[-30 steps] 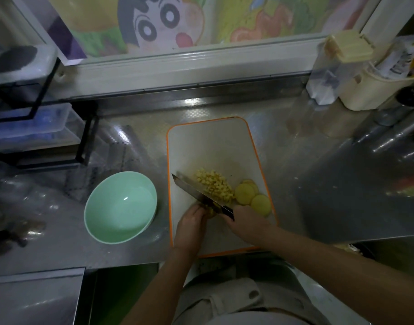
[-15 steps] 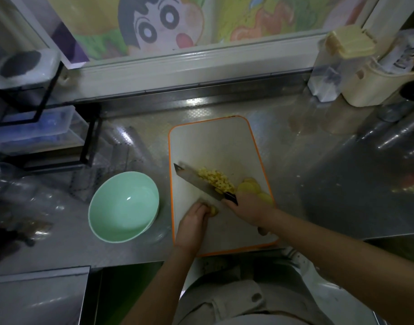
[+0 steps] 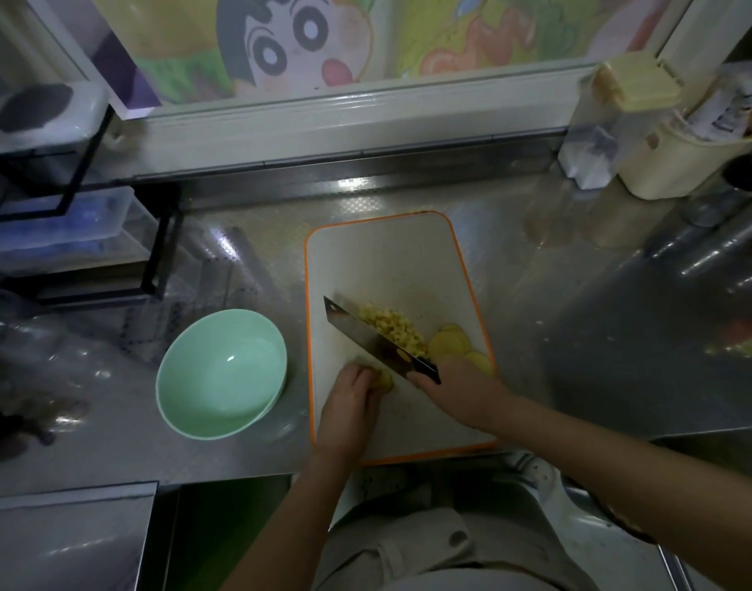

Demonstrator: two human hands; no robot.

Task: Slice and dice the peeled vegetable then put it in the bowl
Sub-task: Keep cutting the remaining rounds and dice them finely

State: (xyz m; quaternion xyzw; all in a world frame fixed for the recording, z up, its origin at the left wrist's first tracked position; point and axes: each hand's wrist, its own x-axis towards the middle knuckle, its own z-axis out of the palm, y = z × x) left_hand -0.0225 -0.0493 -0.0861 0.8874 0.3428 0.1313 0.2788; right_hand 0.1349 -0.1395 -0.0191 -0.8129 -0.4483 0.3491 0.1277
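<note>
On the white, orange-rimmed cutting board (image 3: 387, 258) lies a heap of yellow diced vegetable (image 3: 393, 328). Round yellow slices (image 3: 448, 345) sit to its right. My right hand (image 3: 459, 383) grips the black handle of a cleaver (image 3: 365, 334), whose blade slants across the board just left of the dice. My left hand (image 3: 350, 396) presses a small stack of vegetable slices (image 3: 384, 379) against the board beside the blade. A pale green bowl (image 3: 222, 373) stands left of the board with nothing inside.
A black wire rack (image 3: 88, 206) with clear boxes fills the left. Cream containers (image 3: 664, 134) and a clear jar stand at the back right. The steel counter's front edge runs just below the board, with a sink (image 3: 220, 531) lower left.
The cleaver has shifted slightly between cuts, its blade now lying left of the diced heap. My left hand stays on the slices near the board's front.
</note>
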